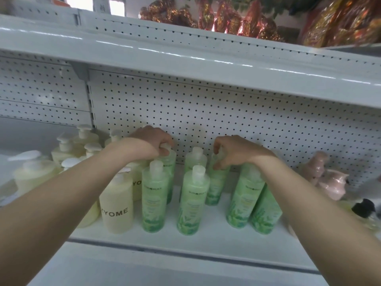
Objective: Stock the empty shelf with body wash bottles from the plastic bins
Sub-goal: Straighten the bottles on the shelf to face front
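Several green body wash bottles stand on the white shelf (212, 230). My left hand (152, 142) grips the cap of a back-row green bottle (170, 162) near the pegboard. My right hand (233, 150) holds the top of another back-row green bottle (216, 182). Between the two stands a third back-row bottle (195, 159). In front stand two more green bottles (154, 195) (192, 200), and a pair (245, 195) leans under my right forearm.
Cream pump bottles (117, 205) marked YOME crowd the shelf's left side. Pink bottles (329, 180) and a black-pump bottle (363, 211) sit at the right. A white shelf (185, 52) hangs close overhead, with foil-wrapped goods (206, 15) on top. The pegboard back wall (226, 116) is behind.
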Tool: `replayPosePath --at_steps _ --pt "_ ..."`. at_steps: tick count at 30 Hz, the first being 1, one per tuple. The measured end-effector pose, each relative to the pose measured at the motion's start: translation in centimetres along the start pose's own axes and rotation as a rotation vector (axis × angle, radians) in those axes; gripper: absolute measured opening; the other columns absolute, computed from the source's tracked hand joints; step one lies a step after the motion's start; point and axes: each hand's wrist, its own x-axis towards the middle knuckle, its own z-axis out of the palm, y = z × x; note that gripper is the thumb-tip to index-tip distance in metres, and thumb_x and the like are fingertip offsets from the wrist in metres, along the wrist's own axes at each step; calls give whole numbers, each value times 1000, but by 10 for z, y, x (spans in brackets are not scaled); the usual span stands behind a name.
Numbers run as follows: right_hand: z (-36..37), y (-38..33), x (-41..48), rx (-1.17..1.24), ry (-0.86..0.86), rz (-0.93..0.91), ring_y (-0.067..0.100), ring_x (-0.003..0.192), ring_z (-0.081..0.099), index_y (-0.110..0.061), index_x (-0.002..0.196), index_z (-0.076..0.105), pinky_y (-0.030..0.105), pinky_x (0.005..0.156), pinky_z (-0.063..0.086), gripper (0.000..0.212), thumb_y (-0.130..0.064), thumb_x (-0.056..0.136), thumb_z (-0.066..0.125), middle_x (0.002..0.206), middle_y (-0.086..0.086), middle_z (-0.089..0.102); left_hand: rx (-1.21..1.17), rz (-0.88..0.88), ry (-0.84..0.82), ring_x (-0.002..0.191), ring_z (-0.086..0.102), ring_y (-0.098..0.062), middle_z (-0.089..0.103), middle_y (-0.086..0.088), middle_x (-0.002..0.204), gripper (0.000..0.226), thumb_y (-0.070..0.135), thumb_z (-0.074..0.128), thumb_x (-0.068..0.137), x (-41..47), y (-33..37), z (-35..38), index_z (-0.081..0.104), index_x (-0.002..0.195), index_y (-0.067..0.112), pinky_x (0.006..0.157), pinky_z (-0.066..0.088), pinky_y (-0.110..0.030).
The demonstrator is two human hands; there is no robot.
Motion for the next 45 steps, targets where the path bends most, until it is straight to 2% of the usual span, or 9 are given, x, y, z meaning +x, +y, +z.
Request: replayPosePath --at_steps 5,9,12,16,19,24,33,41,45 --pt "-2 7 -13 25 5 -7 16 101 54 -29 124 53 29 76 44 50 -45 81 73 119 -4 55 21 25 -16 115 53 -18 55 5 132 40 34 57 93 -4 6 -6 52 133 33 91 41 -27" --pt "-18 18 -46 99 104 9 15 109 57 -29 126 57 30 92 48 36 -42 93 61 124 -4 59 -38 114 70 117 53 -15 55 7 133 39 40 56 93 -9 28 -12 52 132 35 96 42 -27" --pt "-24 29 -71 -46 76 40 14 106 57 -30 113 62 31 88 48 30 -50 92 58 115 -8 62 -44 186 63 113 54 -13 57 13 128 39 53 53 91 -17 43 -12 54 127 40 96 44 -30" --pt "-10 37 -89 -167 -57 67 18 102 53 -31 124 54 32 82 47 54 -57 80 69 117 -5 59 -13 296 79 109 56 -8 60 19 122 42 63 48 86 -29 45 -2 59 121 42 95 47 -33" --pt "3 36 -89 -147 -18 77 19 100 52 -33 128 50 30 74 42 64 -49 73 79 118 -1 59 0 351 63 108 57 -7 61 19 123 46 66 47 86 -39 46 5 59 123 41 94 48 -31" --pt "12 26 -94 -81 73 61 21 111 52 -32 129 53 34 84 47 66 -51 71 79 123 0 59 2 438 61 103 57 -5 64 17 120 51 62 58 83 -53 50 18 56 127 37 89 46 -29" --pt "27 -7 -106 39 122 -17 20 111 49 -35 127 53 39 94 44 64 -52 71 79 120 -1 59 -46 408 84 95 60 -7 66 11 109 56 58 66 79 -54 50 26 55 129 35 86 50 -31" --pt "29 -18 -108 62 116 15 20 101 50 -33 131 48 35 83 44 63 -44 76 78 111 1 56 -51 404 101 97 61 -9 67 9 109 58 58 67 79 -55 50 27 54 130 35 87 51 -34" --pt "32 -17 -106 111 104 8 21 103 53 -32 138 40 37 87 48 74 -44 76 78 119 0 55 -60 408 103 95 61 -9 60 14 94 57 57 67 78 -56 51 26 55 129 36 87 50 -34"
